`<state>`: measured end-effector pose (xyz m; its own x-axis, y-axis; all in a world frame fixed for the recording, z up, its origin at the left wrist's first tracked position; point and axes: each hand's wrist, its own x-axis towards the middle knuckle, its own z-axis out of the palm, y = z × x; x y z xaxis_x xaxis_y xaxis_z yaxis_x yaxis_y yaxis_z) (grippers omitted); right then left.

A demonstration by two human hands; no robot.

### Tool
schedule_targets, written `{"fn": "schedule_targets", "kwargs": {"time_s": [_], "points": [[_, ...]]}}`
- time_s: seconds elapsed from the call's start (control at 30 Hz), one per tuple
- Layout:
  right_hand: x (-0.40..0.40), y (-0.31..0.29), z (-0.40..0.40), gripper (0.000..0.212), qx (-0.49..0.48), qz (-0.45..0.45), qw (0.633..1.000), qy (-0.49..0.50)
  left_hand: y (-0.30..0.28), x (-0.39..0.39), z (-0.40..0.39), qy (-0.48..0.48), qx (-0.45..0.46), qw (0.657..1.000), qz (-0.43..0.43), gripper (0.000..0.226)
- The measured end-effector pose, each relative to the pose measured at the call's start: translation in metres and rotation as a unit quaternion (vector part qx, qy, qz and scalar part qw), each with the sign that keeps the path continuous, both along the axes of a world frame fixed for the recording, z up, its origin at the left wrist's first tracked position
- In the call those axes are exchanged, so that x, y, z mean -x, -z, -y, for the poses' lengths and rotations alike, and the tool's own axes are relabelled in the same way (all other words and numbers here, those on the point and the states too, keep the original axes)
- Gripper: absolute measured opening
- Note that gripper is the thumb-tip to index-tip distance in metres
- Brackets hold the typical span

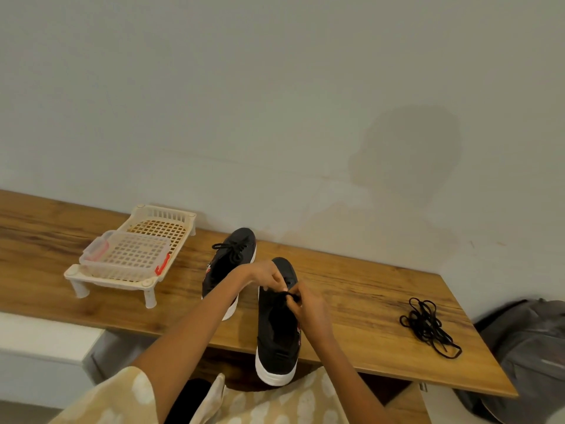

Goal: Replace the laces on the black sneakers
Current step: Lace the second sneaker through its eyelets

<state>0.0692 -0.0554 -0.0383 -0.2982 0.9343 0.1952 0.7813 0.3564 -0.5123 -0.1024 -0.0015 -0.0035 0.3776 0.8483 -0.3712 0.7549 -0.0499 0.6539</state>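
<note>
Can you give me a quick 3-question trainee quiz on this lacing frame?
1. True or false: the loose black laces lie on the wooden shelf to the right of both sneakers.
2. Which sneaker are both hands working on? A) the far sneaker B) the near sneaker C) neither
3. Fill in: the clear container with red clips sits on the cream ____.

Key
1. True.
2. B: the left hand and right hand both pinch the lace at its front eyelets.
3. Rack.
</note>
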Motion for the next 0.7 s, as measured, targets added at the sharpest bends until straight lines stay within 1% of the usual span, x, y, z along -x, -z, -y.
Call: {"fn": "schedule_targets", "kwargs": {"time_s": [0.07, 0.17, 0.27, 0.37, 0.43, 0.5, 0.6, 0.67, 0.7], "points": [[-0.001, 0.0, 0.001, 0.009, -0.011, 0.004, 1.0, -0.015, -0.003, 0.0, -0.005, 0.028, 0.016, 0.999, -0.034, 0.023], [-0.002, -0.001, 0.003, 0.01, -0.031, 0.019, 0.999, -0.04, -0.008, 0.0, -0.009, 0.051, 0.03, 0.997, -0.059, 0.021], [-0.005, 0.002, 0.001, 0.01, -0.04, 0.017, 0.998, -0.049, -0.007, 0.0, -0.006, 0.072, 0.018, 0.996, -0.051, 0.015], [-0.004, 0.005, -0.001, 0.011, -0.033, 0.003, 0.999, -0.033, 0.0, 0.0, 0.003, 0.069, 0.018, 0.997, -0.012, 0.019], [-0.003, 0.005, -0.002, 0.012, -0.032, -0.024, 0.999, -0.023, 0.006, 0.0, 0.011, 0.029, 0.007, 0.999, 0.018, 0.02], [-0.003, 0.006, -0.002, 0.012, -0.025, -0.037, 0.999, -0.02, 0.014, 0.001, 0.019, -0.054, -0.003, 0.995, 0.081, 0.021], [-0.003, 0.01, -0.002, 0.012, -0.018, -0.042, 0.999, -0.02, 0.021, 0.001, 0.032, -0.165, 0.008, 0.969, 0.185, 0.022], [-0.002, 0.011, -0.001, 0.01, -0.024, -0.047, 0.998, -0.018, 0.021, 0.001, 0.038, -0.21, 0.018, 0.951, 0.226, 0.018], [-0.002, 0.012, 0.0, 0.01, -0.03, -0.047, 0.998, -0.017, 0.02, 0.0, 0.039, -0.22, 0.018, 0.945, 0.24, 0.019]]}}
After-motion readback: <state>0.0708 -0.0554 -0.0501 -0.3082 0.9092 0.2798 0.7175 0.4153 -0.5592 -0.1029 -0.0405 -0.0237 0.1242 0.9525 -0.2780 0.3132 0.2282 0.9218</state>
